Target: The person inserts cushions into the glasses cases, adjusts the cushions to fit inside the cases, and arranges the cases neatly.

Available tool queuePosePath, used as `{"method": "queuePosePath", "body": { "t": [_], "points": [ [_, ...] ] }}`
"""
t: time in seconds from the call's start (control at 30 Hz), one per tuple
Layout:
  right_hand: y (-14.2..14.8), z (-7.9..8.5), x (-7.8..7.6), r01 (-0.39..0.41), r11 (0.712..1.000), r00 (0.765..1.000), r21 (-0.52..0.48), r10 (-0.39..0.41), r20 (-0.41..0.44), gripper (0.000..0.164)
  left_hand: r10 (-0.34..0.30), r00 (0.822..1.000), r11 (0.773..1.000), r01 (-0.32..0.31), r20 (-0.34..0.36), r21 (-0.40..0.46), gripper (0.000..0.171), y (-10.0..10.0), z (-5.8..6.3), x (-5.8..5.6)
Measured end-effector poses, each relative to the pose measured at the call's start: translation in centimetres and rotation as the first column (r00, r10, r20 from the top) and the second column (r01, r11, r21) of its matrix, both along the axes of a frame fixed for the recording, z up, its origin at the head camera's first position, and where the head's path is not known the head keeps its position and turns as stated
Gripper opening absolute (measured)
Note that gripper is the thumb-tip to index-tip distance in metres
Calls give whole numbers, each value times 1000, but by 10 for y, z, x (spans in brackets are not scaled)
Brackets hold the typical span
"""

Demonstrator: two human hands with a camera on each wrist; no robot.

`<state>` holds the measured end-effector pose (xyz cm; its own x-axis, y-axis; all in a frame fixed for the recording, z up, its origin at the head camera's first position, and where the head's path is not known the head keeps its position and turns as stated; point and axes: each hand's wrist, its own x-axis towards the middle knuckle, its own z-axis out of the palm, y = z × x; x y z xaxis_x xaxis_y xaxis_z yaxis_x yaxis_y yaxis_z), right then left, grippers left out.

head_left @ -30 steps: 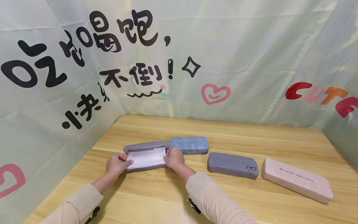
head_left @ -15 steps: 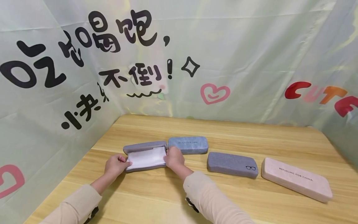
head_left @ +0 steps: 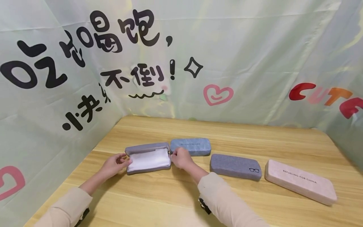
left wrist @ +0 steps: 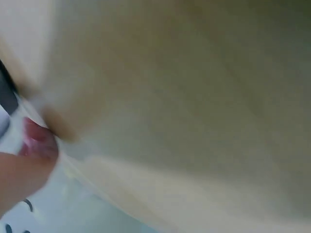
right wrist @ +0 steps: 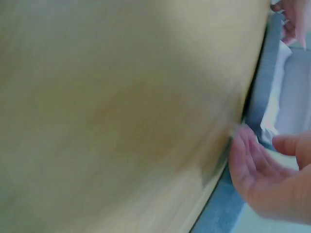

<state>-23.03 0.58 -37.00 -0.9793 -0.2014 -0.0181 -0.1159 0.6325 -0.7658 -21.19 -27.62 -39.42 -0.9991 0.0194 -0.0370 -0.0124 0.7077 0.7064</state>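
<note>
An open grey-purple glasses case [head_left: 148, 170] lies on the table at the left, its lid tilted up at the back. A white cloth [head_left: 148, 159] lies flat inside it. My left hand [head_left: 114, 165] is at the case's left end, the thumb close to the cloth's edge; whether it touches is unclear. Just off the right end is my right hand [head_left: 182, 158], in front of a closed blue glasses case [head_left: 195, 148]. The right wrist view shows that hand [right wrist: 272, 179] with thumb and fingers apart and nothing between them. The left wrist view is blurred.
To the right lie a closed grey-purple case with a glasses print [head_left: 235, 167] and a closed pink case [head_left: 300, 181]. Printed fabric [head_left: 249, 63] hangs behind the wooden table [head_left: 158, 201] and along its left side.
Both hands have drawn outward from the cloth and the case's ends, the left to the left and the right to the right. The case and cloth stay in place.
</note>
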Motion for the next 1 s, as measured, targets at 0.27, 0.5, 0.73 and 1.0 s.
{"method": "queuePosePath", "body": {
  "t": [0.27,0.5,0.73,1.0],
  "points": [
    [9,1,0,-42,978,971,-202,88,223,27,-246,962,968,238,-115,-77,77,-14,-6,-2],
    [8,-2,3,-79,975,961,-206,129,244,30,-213,967,972,196,-137,-130,80,-8,-11,1],
    [7,-2,3,-74,975,957,-209,129,260,29,-216,967,974,203,-136,-105,73,-7,-12,0],
    [5,-2,4,-2,972,971,-234,58,231,26,-255,960,965,245,-114,-95,72,-9,-9,-3]
  ]
}}
